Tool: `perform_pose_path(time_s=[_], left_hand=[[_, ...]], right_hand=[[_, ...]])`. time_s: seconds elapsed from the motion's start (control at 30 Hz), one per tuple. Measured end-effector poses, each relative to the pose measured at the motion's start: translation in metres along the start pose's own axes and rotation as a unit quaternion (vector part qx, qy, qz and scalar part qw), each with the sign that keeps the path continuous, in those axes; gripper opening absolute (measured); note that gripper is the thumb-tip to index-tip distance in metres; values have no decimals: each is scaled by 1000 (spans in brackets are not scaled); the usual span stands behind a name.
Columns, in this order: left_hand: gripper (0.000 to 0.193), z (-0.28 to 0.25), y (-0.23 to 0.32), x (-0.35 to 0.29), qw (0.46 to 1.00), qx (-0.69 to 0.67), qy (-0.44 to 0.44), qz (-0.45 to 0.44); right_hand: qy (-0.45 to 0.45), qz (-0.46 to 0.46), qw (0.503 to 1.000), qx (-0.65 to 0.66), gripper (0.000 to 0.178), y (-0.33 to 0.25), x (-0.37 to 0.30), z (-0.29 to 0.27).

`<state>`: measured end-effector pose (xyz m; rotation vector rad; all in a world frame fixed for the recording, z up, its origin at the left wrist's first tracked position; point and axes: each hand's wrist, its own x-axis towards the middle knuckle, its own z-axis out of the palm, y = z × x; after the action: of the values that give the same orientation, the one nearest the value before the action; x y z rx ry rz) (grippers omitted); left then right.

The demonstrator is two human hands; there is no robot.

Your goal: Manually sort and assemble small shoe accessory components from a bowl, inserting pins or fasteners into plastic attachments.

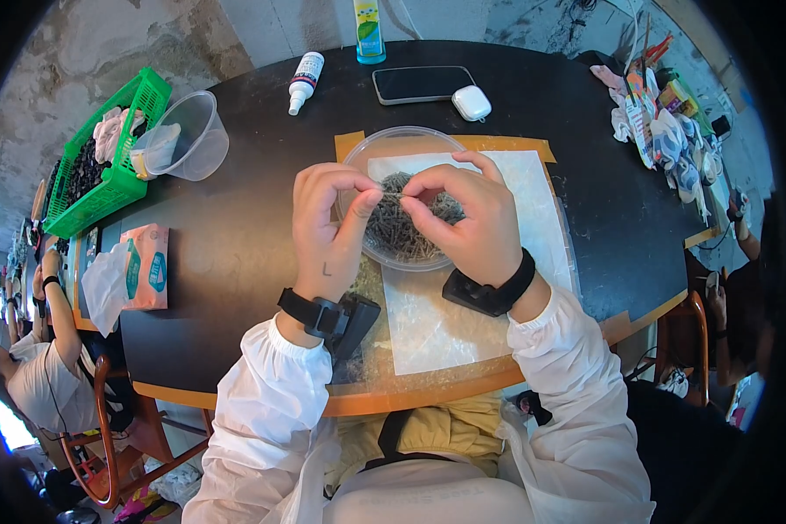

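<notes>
My left hand [330,223] and my right hand [473,214] meet above a round clear plastic bowl [391,134]. Thumb and forefinger of each are pinched on one end of a thin, greyish stick-like piece [392,194], stretched level between the fingertips. Its exact kind is too small to make out. Below, a heap of similar thin grey pieces [409,234] fills the bowl's bottom, partly covered by my fingers. Under the bowl's right side lies a white paper sheet [445,323]. Black bands with small boxes circle both wrists.
A black phone [424,85], a white earphone case [472,103], a white spray bottle [306,81] and a blue-yellow bottle [369,35] stand or lie at the back. Left are a green basket [113,179], an empty clear tub [203,144] and a tissue box [147,266]. Other people sit on both sides.
</notes>
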<state>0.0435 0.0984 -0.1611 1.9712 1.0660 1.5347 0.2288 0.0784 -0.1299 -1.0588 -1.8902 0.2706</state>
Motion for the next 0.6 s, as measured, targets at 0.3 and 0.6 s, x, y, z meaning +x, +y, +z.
perform_pose_path(time_s=[0.3,0.6], left_hand=[[14,-4,10,8,985,128,20,115],[18,-6,10,6,980,157,6,118]], right_hand=[[8,4,1000,-3,6,-1,0,-1],[17,-25,999,-36,5,-1,-1,-2]])
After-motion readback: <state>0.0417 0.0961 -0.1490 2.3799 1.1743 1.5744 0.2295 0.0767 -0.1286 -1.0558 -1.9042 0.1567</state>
